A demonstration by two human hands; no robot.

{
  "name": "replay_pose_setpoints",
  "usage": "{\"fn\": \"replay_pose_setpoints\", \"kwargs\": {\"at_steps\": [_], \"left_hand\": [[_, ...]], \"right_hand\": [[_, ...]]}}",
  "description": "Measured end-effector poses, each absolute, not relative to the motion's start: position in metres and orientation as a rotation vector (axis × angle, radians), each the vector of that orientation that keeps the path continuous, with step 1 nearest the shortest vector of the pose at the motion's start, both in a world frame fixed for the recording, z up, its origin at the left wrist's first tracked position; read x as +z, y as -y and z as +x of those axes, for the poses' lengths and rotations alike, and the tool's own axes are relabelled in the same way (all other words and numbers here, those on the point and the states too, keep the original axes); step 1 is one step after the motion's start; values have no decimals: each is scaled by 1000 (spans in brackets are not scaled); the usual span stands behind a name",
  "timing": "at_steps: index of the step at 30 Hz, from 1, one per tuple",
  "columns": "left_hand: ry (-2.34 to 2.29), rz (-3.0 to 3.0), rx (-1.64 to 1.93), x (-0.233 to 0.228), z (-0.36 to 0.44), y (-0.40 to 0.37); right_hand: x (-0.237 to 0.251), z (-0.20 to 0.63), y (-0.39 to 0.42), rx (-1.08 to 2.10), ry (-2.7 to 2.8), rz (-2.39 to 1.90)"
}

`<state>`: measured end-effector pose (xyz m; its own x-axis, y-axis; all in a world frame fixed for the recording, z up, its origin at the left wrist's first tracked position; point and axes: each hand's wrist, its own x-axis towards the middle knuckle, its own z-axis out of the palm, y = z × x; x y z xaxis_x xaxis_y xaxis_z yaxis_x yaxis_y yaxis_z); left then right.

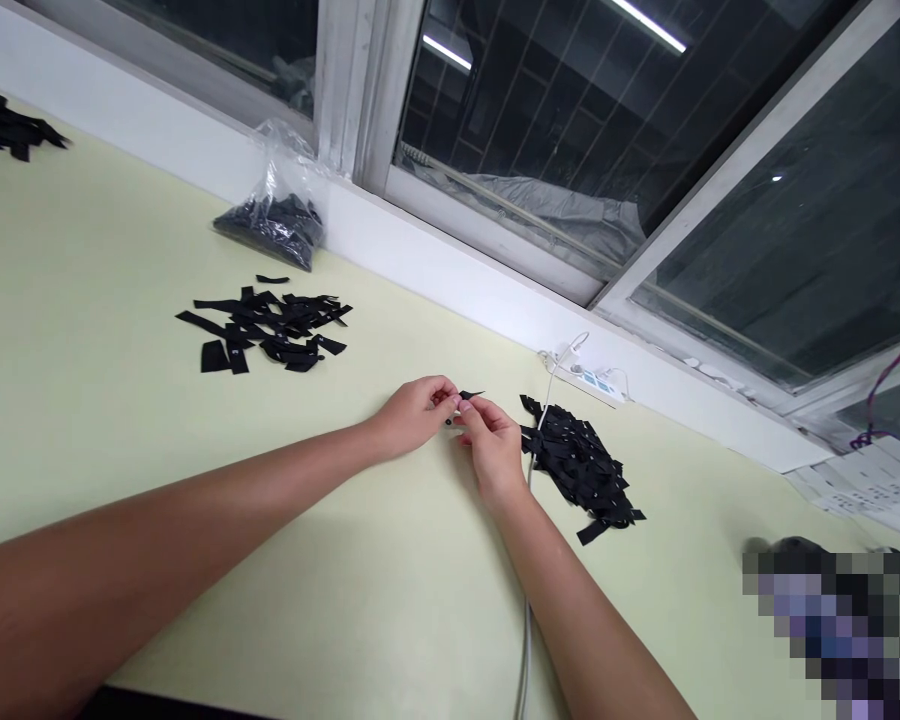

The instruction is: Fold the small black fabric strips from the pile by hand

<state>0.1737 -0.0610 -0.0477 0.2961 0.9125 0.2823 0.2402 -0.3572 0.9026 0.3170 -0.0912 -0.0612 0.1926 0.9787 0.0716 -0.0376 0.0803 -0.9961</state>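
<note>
My left hand [418, 416] and my right hand [495, 446] meet above the table, thumbs and fingertips pinched close together. Between them is a small black fabric strip [471, 394], with one thin end sticking out past the fingers. The rest of it is mostly covered by my fingertips. Just right of my right hand lies a large heap of black fabric strips [581, 465]. A looser spread of similar strips [289, 325], some with small white marks, lies to the left beyond my left hand.
A clear plastic bag [277, 215] of dark pieces stands against the white ledge. More black strips [7, 128] lie at far left. A white cable [526, 650] runs from a power strip [589, 380] across the right heap and past my right wrist. White boxes [870, 480] sit at right.
</note>
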Motion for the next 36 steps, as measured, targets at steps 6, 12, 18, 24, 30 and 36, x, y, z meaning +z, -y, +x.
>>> {"fn": "replay_pose_setpoints", "kwargs": {"at_steps": [6, 12, 18, 24, 30, 36], "left_hand": [[-951, 1738, 1114, -51, 174, 57], [-982, 1677, 1128, -49, 173, 56], [-953, 1545, 1111, -47, 175, 58], [-941, 1523, 1128, -46, 174, 60], [-911, 1506, 1181, -48, 174, 57], [-925, 1640, 1179, -48, 173, 57]], "right_hand": [[-57, 316, 94, 1083, 1041, -1169], [-56, 316, 94, 1086, 1009, -1173], [-55, 316, 94, 1085, 996, -1162], [-53, 316, 94, 1098, 987, -1170], [-53, 316, 94, 1098, 967, -1164], [-55, 316, 93, 1096, 976, -1172]]}}
